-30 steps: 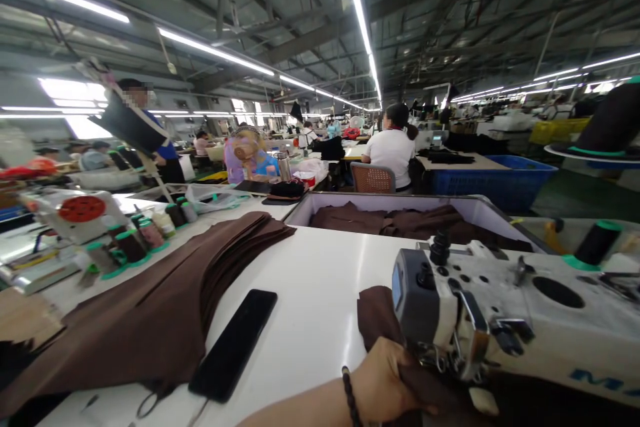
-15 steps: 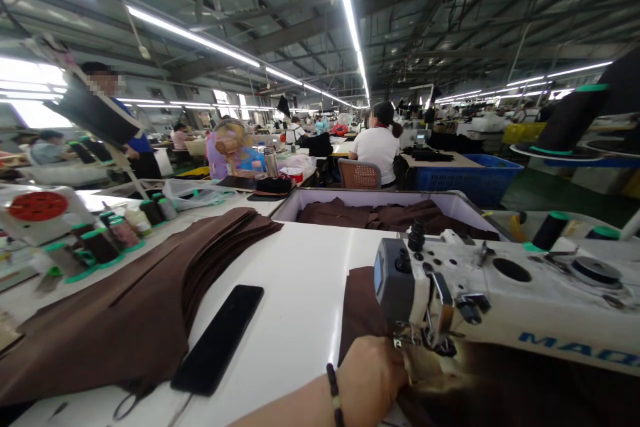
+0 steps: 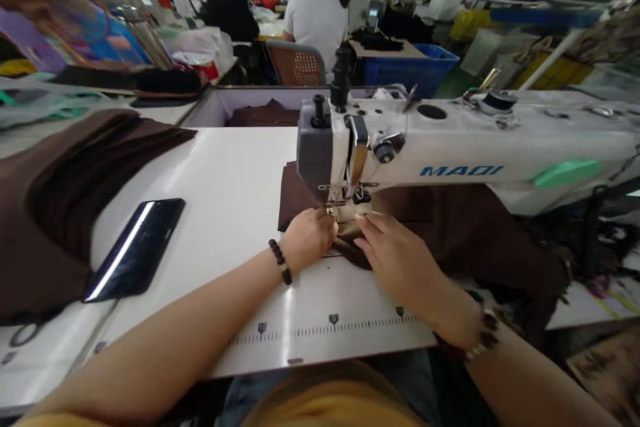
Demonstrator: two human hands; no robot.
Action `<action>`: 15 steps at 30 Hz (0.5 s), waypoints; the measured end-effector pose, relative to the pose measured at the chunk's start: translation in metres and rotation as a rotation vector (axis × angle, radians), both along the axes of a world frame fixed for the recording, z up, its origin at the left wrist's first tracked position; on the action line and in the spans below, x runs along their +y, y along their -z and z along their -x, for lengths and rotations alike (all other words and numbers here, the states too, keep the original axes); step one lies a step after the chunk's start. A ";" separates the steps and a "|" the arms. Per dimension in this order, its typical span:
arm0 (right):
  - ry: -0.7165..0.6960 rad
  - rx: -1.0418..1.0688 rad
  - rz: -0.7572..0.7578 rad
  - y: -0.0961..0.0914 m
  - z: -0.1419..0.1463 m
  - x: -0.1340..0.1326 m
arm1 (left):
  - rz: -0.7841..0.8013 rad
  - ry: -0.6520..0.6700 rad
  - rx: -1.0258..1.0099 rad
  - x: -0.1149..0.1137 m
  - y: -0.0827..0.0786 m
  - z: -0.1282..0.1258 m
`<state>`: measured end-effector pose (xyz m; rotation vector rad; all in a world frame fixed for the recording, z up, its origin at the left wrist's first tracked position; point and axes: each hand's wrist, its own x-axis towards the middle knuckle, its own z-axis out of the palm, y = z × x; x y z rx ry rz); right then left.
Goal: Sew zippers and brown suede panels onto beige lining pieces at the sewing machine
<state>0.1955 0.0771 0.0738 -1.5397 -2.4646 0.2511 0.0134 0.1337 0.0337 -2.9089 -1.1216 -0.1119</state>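
Far left, I am seeing a stack of brown fabric [image 3: 60, 193] lying on the white table [image 3: 230, 173], with a black phone [image 3: 135, 247] resting face up just beside it. Moving right, the left hand [image 3: 310, 237], a bead bracelet [image 3: 280, 261] on its wrist, is curling its fingers tight and pinching the near edge of the brown cloth piece [image 3: 450, 220] right at the presser foot. The cloth piece is lying under the head of the sewing machine [image 3: 425, 147] and spreading off to the right. The right hand [image 3: 395, 257] is lying palm down on the cloth, fingers stretched forward and pressing it flat, gripping nothing. I am noting a printed ruler scale [image 3: 330, 328] running along the table's near edge. Behind the machine, a person in a white shirt [image 3: 315, 13] is sitting with their back turned, near a blue crate [image 3: 415, 70].
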 end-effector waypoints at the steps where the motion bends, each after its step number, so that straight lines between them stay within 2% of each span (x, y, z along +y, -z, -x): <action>1: -0.044 -0.054 -0.029 0.008 0.010 0.008 | 0.009 -0.006 0.004 -0.003 -0.002 0.001; 5: -0.092 -0.143 -0.025 0.029 0.022 0.014 | 0.049 -0.026 0.068 -0.018 -0.019 0.007; 10: -0.107 -0.057 0.022 0.024 0.014 0.018 | 0.202 -0.027 0.165 -0.024 -0.040 0.008; 13: -0.081 -0.071 0.006 0.024 0.018 0.027 | 0.211 -0.035 0.289 -0.021 -0.045 0.003; 15: -0.084 -0.083 0.003 0.026 0.021 0.031 | 0.199 -0.020 0.285 -0.019 -0.046 0.003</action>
